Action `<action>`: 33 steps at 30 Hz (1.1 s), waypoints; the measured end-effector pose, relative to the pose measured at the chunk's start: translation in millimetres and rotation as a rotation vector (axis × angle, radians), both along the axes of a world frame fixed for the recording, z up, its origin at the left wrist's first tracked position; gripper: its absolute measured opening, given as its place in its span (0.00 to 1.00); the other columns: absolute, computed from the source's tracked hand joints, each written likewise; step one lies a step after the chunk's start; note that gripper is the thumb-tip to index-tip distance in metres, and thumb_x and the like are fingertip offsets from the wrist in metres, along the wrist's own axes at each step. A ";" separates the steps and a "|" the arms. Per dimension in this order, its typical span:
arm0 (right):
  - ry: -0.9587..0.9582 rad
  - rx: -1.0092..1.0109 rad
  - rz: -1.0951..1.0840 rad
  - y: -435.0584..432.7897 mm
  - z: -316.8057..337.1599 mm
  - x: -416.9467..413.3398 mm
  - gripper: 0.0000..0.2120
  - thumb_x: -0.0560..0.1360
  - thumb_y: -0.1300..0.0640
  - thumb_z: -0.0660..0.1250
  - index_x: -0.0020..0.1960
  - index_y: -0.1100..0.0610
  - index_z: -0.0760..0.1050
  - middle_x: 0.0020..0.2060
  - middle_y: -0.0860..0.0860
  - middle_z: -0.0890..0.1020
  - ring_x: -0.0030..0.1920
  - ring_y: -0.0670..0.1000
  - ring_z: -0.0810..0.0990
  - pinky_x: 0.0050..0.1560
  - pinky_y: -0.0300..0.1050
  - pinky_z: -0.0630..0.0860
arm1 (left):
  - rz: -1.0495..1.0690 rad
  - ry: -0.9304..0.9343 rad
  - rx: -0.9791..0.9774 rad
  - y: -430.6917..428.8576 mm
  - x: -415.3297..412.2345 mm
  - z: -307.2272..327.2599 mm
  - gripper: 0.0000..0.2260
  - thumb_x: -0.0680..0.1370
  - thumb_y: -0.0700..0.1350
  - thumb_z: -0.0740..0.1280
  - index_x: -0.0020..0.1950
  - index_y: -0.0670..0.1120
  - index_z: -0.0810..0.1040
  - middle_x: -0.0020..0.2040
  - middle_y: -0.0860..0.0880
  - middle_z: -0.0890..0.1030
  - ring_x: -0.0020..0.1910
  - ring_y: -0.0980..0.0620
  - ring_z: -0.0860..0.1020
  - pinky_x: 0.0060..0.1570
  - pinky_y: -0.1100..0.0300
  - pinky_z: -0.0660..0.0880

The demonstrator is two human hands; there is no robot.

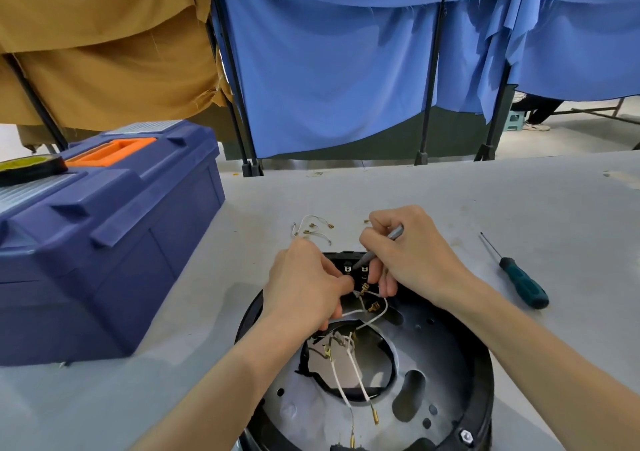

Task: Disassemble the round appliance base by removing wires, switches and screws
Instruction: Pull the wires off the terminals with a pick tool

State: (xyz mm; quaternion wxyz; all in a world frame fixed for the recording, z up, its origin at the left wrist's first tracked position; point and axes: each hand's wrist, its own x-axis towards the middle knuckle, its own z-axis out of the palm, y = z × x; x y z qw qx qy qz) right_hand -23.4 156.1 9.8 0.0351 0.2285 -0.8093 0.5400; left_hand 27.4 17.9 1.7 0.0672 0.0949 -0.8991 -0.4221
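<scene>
The round base (450,353) lies open side up on the near middle of the tabletop (519,201), its black rim ringing a metal plate. At its far edge I see a black switch block (356,270) with brass terminals. My left grip (304,288) is pinched on a white wire (356,311) just beside that block. My right grip (405,253) is curled round a grey tool (394,233), whose tip points down at the block. More white leads (346,378) hang across the plate's central opening. Just beyond the base lie loose wires (313,229). A green-handled screwdriver (523,282) rests to the right and a blue toolbox (104,243) stands to the left.
</scene>
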 end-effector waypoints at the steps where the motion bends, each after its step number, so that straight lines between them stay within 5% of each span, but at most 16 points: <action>1: -0.005 -0.005 0.001 0.4 -0.4 -0.4 0.14 0.73 0.66 0.60 0.30 0.64 0.61 0.21 0.63 0.77 0.17 0.57 0.75 0.20 0.41 0.67 | 0.009 0.002 0.029 -0.1 0.0 -1.1 0.06 0.73 0.43 0.72 0.36 0.44 0.81 0.18 0.50 0.75 0.14 0.54 0.67 0.22 0.66 0.66; 15: 0.006 0.015 0.028 1.3 -0.1 1.5 0.13 0.75 0.65 0.61 0.35 0.70 0.62 0.23 0.63 0.78 0.18 0.55 0.75 0.23 0.43 0.68 | 0.048 0.060 0.030 3.8 1.5 -6.6 0.07 0.72 0.43 0.72 0.34 0.44 0.80 0.17 0.49 0.74 0.13 0.53 0.67 0.23 0.62 0.71; 19: 0.068 0.034 0.023 0.8 -0.6 4.3 0.16 0.76 0.64 0.61 0.32 0.65 0.62 0.21 0.61 0.77 0.18 0.56 0.76 0.22 0.43 0.69 | 0.044 0.059 0.008 5.2 0.8 -7.0 0.09 0.72 0.41 0.72 0.32 0.42 0.80 0.18 0.48 0.74 0.13 0.52 0.67 0.22 0.62 0.71; 29: 0.243 0.138 0.060 0.1 -0.6 10.6 0.14 0.76 0.66 0.62 0.33 0.66 0.68 0.23 0.58 0.75 0.20 0.56 0.75 0.23 0.55 0.74 | 0.050 0.042 0.019 7.3 -0.2 -4.9 0.11 0.71 0.42 0.73 0.30 0.43 0.79 0.17 0.48 0.73 0.13 0.52 0.67 0.24 0.60 0.71; 33: 0.150 0.079 0.065 1.5 -3.0 2.5 0.16 0.75 0.67 0.61 0.30 0.63 0.63 0.19 0.57 0.74 0.19 0.56 0.77 0.22 0.48 0.72 | 0.056 0.047 0.031 7.7 0.2 -4.9 0.08 0.70 0.41 0.73 0.32 0.41 0.80 0.18 0.48 0.74 0.14 0.51 0.67 0.25 0.59 0.73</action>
